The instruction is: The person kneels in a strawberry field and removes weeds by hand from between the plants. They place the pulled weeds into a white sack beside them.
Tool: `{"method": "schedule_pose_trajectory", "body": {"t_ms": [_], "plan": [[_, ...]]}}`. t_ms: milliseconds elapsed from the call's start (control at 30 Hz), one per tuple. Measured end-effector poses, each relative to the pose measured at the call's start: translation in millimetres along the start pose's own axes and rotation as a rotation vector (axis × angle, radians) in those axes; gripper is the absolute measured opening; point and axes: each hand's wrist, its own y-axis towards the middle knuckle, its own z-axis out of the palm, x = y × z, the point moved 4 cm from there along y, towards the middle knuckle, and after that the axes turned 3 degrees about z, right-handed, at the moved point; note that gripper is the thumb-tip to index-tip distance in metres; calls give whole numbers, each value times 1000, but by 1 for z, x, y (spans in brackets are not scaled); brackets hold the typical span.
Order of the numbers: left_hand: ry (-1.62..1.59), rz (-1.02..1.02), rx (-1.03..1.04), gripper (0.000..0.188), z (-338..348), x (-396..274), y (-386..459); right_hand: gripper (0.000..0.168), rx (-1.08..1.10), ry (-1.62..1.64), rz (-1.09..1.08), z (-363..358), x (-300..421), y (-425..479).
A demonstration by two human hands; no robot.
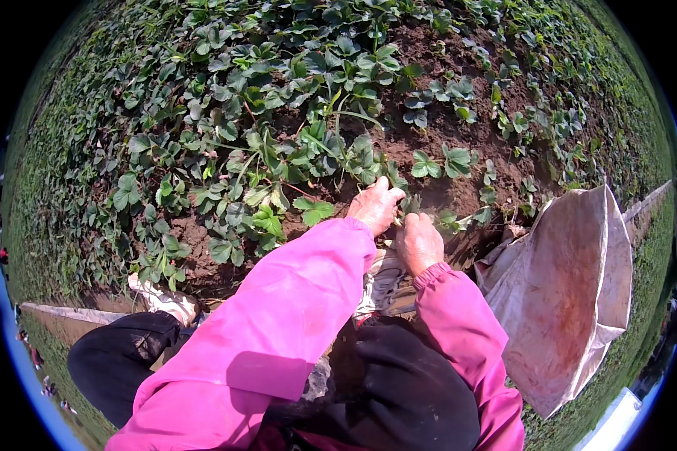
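My left hand (375, 206) is in the strawberry plants at the bed's near edge, its fingers closed around stems among the leaves. Just to its right and nearer to me, my right hand (420, 243) is curled into a fist. A small strawberry plant (410, 204) pokes out above that fist, and pale stems show between the two hands. The fingertips are partly hidden, so the exact hold is hard to see. Bare reddish-brown soil (460, 194) and a few leafy strawberry plants (457, 160) lie just beyond my right hand.
A soil-stained white woven sack (564, 287) stands with its mouth open at my right. Dense strawberry plants (203, 113) cover the bed to the left and ahead. My shoes (381, 282) are against the bed's edge. Small distant people (36, 358) appear at the far left rim.
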Motion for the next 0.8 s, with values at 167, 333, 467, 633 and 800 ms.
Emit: {"method": "schedule_pose_trajectory", "body": {"t_ms": [167,333,467,633,800], "plan": [[29,-59,180,27,-8,-4,4,13,94,24,92,-3,-4,10],[26,3,151,18,-6,4,10,13,-23,72,35,-1,-8,7],[38,31,111,14,-1,11,13,9,-74,67,-55,13,-6,4],[77,22,105,14,5,15,14,10,81,69,-58,15,3,17],[72,-51,159,13,3,2,16,20,626,267,-63,27,18,3]]}}
